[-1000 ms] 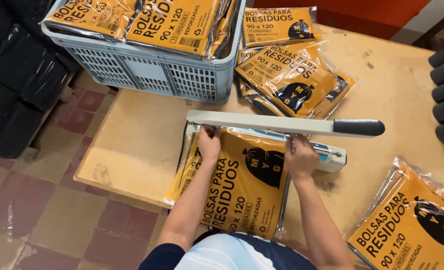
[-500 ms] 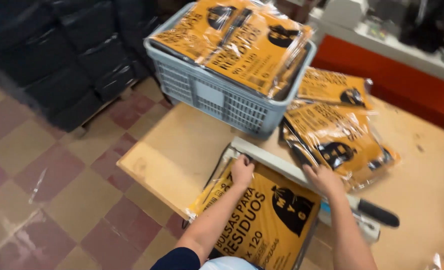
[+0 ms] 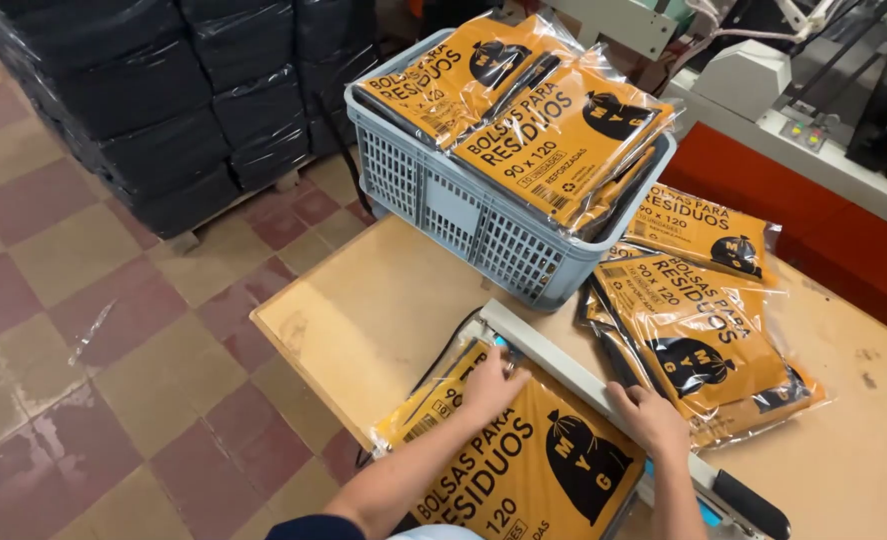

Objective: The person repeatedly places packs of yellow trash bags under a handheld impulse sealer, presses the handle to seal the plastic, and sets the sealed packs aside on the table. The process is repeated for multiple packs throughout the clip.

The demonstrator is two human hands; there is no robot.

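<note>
— Both hands have stayed on the orange packet; only the view has swung left since a second ago, bringing floor tiles and black bundles into sight

— Left hand point(image 3: 491, 383) and right hand point(image 3: 647, 417) lie flat and apart on the orange bag packet point(image 3: 524, 470), pressing its top edge under the sealer arm point(image 3: 604, 395), gripping nothing

— It looks light, floppy and slick in its clear film; I'd pinch it by the corners

— Beyond the sealer arm, loose packets point(image 3: 699, 335) lie on the wooden table point(image 3: 364, 320), then the grey crate point(image 3: 464, 210) stands heaped; farthest, black wrapped bundles point(image 3: 164, 110) sit on tiled floor
</note>
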